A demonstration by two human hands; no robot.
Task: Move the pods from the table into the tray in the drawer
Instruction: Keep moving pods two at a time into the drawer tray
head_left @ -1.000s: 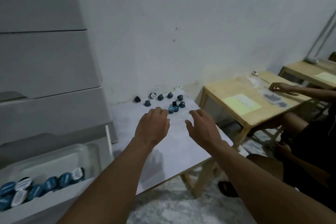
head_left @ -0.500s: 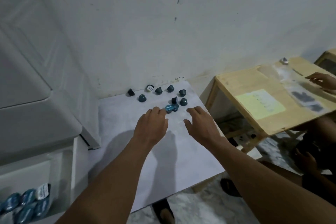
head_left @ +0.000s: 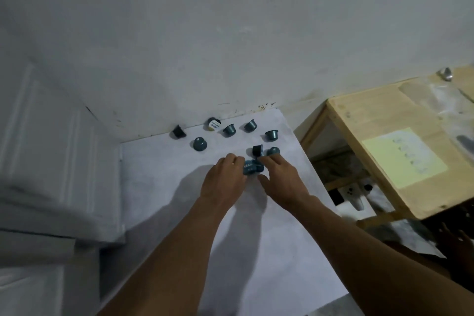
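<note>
Both hands meet at a blue pod (head_left: pixel 252 167) on the white table (head_left: pixel 159 161). Right hand (head_left: pixel 282 179) pinches it; left hand (head_left: pixel 225 179) touches it, grip unclear. 8 more pods (head_left: pixel 229 130) lie nearer the wall. Likely light, rigid, slick; pinch the sides.

pods (head_left: pixel 229 130) lie far back on the table (head_left: pixel 159 161); desk (head_left: pixel 372 120) to its right.
</note>
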